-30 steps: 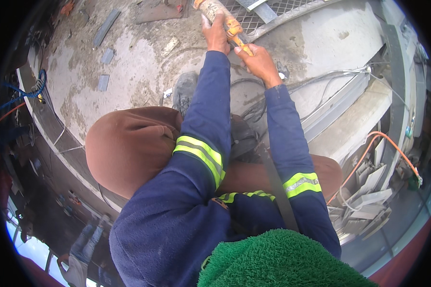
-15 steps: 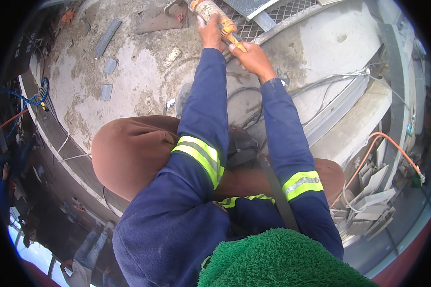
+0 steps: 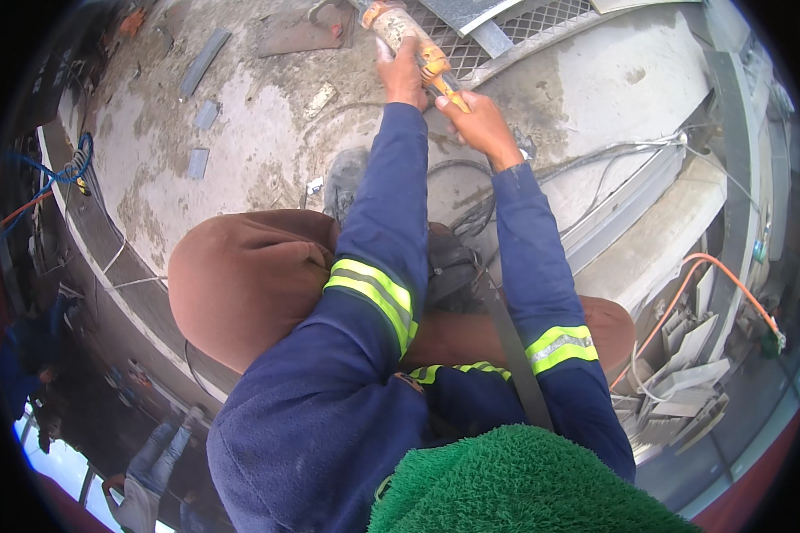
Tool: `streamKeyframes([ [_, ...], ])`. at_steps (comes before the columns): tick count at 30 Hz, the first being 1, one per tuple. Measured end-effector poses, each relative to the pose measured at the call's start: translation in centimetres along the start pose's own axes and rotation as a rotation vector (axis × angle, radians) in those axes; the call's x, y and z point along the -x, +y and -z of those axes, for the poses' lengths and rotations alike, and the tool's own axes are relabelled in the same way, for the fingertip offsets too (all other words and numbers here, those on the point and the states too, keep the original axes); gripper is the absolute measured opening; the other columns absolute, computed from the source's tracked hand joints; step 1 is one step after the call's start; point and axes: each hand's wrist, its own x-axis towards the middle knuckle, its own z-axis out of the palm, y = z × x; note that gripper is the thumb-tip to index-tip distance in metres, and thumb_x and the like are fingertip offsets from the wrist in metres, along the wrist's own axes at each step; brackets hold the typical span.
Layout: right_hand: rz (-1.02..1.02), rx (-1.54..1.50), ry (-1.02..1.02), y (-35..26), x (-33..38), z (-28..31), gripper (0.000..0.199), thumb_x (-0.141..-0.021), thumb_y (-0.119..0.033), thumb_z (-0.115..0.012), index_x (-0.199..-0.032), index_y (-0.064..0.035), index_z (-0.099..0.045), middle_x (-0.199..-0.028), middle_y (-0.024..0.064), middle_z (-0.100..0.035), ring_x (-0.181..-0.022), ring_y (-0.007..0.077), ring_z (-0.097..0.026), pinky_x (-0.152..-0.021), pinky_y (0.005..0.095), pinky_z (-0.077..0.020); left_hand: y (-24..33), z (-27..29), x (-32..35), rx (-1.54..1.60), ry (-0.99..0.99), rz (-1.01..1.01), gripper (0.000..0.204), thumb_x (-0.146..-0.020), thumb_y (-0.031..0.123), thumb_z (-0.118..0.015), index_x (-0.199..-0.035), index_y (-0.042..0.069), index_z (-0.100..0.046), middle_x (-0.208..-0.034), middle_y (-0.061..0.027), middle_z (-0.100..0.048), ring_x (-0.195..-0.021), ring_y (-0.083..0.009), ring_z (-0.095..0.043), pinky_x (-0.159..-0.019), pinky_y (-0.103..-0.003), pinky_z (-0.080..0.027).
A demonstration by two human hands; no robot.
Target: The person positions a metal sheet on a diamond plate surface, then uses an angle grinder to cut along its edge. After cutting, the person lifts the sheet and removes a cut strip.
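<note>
You're up high on a rough grey concrete slab [image 3: 240, 133], dusty and stained, with loose metal strips [image 3: 203, 62] lying on it and a metal mesh grate [image 3: 524, 27] at the far edge. An orange cable [image 3: 711, 275] snakes past stacked offcuts on your right, blue cable [image 3: 71, 164] coiled on your left. Your left hand [image 3: 400, 75] is wrapped shut around the barrel of the orange caulking gun [image 3: 413, 40], which sits up at the top by the grate. Your right hand [image 3: 480, 124] is closed on its orange handle, fingers curled tight round it
</note>
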Motion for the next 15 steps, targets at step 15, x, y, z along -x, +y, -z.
streamKeyframes([
  [15, -0.043, 0.004, -0.012, 0.0, 2.0, 0.5, 0.053, -0.104, -0.054, -0.07, -0.119, -0.0045, -0.079, -0.08, 0.0075, -0.075, -0.076, 0.0219, -0.074, -0.075, 0.0406, -0.0545, -0.3, 0.4, 1.4, 0.009, -0.015, 0.022, 0.076, -0.104, 0.014, -0.071, -0.169, 0.001, -0.036, -0.14, -0.0146, -0.065, -0.115, -0.0254, -0.071, -0.097, -0.039, -0.061],
])
